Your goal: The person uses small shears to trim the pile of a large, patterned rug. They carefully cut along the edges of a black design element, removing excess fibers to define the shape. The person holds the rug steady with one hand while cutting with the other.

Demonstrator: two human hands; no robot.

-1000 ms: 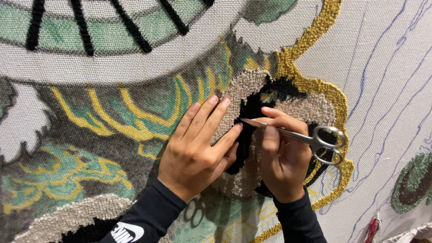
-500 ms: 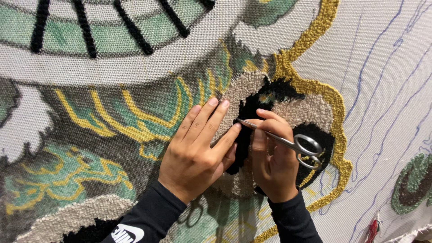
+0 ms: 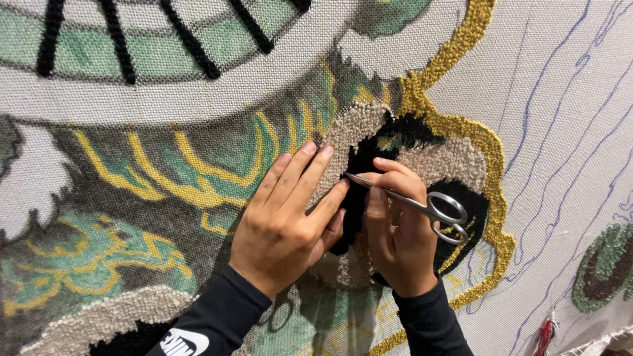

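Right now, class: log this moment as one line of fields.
left hand: flat on tufted rug | right hand: holds small scissors | tips: at black yarn patch | backing cloth: blue outlines

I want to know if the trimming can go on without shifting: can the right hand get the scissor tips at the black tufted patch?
Probably yes: the right hand holds the scissors with their tips already over the black tufted patch, and the left hand lies beside it, not across it.

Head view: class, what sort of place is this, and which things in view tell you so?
Probably a rug-tufting workshop. A large backing cloth bears blue drawn guide lines and tufted yarn patches, and the right hand holds small scissors against the pile.
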